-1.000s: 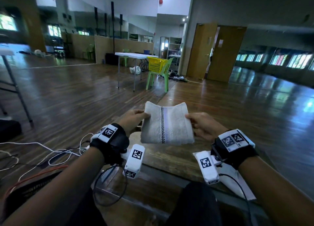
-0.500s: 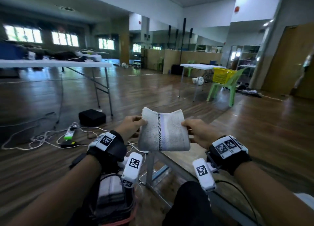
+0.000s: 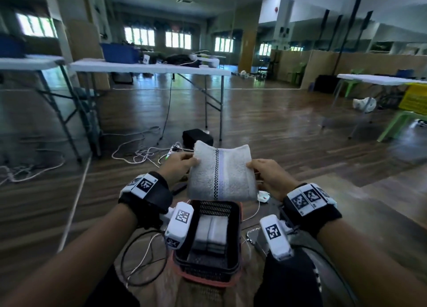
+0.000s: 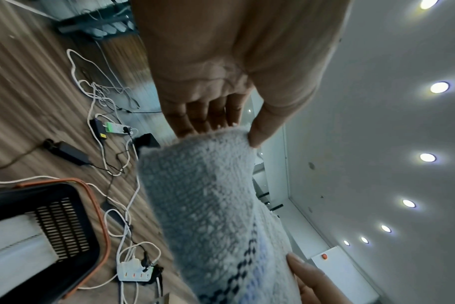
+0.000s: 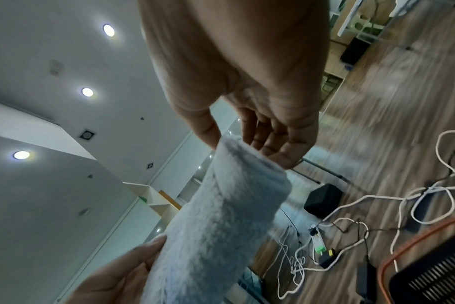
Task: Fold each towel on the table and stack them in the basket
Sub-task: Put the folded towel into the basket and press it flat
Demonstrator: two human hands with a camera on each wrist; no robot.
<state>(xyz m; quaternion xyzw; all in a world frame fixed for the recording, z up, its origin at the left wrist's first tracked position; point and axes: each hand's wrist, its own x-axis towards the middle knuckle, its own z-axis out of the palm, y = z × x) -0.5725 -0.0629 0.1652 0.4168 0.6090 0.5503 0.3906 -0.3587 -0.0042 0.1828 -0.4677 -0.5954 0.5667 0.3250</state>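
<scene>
A folded white towel (image 3: 221, 172) with a black checked stripe hangs in the air between both hands. My left hand (image 3: 179, 164) pinches its left edge, thumb on top and fingers beneath. My right hand (image 3: 265, 170) pinches the right edge the same way. Just below the towel stands a black slatted basket (image 3: 233, 267) with an orange rim on the floor. Folded white towels (image 3: 211, 233) lie stacked inside it. In the left wrist view the towel (image 4: 210, 205) is held by my left hand (image 4: 244, 131), with the basket (image 4: 73, 242) at lower left. In the right wrist view my right hand (image 5: 237, 146) holds the towel (image 5: 221, 222).
White cables and power strips (image 3: 147, 154) sprawl over the wooden floor beyond the basket, with a small black box (image 3: 197, 137) behind them. Folding tables (image 3: 147, 67) stand further back. My knees (image 3: 288, 281) flank the basket.
My head has turned left and down, bringing the basket on the floor into view. Both hands have carried the folded towel along, and it now hangs just above the basket.
</scene>
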